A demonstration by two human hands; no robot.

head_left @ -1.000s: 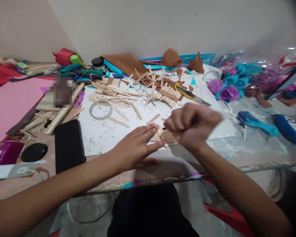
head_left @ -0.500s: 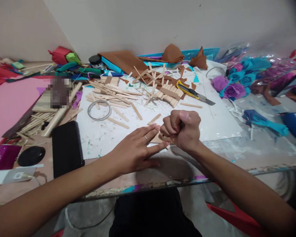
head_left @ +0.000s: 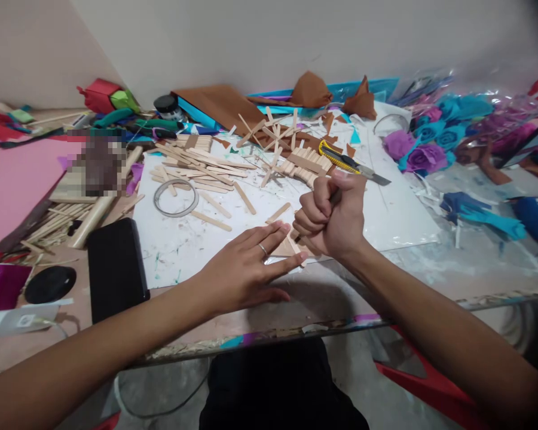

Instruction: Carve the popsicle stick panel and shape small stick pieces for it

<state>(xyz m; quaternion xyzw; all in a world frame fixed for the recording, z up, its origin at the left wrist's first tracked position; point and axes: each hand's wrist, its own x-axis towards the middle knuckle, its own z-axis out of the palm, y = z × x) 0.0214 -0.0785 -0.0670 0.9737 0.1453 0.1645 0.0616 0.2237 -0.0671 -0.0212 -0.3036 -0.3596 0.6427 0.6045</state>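
My left hand [head_left: 246,269] lies flat, fingers stretched out, pressing down a small piece made of wooden craft sticks [head_left: 286,247] at the near edge of a white board [head_left: 183,239]. My right hand [head_left: 329,215] is closed in a fist right beside it, gripping a thin tool whose tip points down at the stick piece; the tool is mostly hidden in the fist. A ring shows on my left hand.
Loose craft sticks [head_left: 197,170] and glued stick panels [head_left: 302,167] cover the board. A yellow utility knife [head_left: 347,166] lies behind my right hand. A tape ring [head_left: 174,197], a black phone [head_left: 114,269], pink sheet [head_left: 18,185], brown felt [head_left: 224,107] and paper flowers [head_left: 424,152] surround it.
My right fist came down from a blurred raised position to the stick piece, then rose slightly. My left hand stayed flat on the piece.
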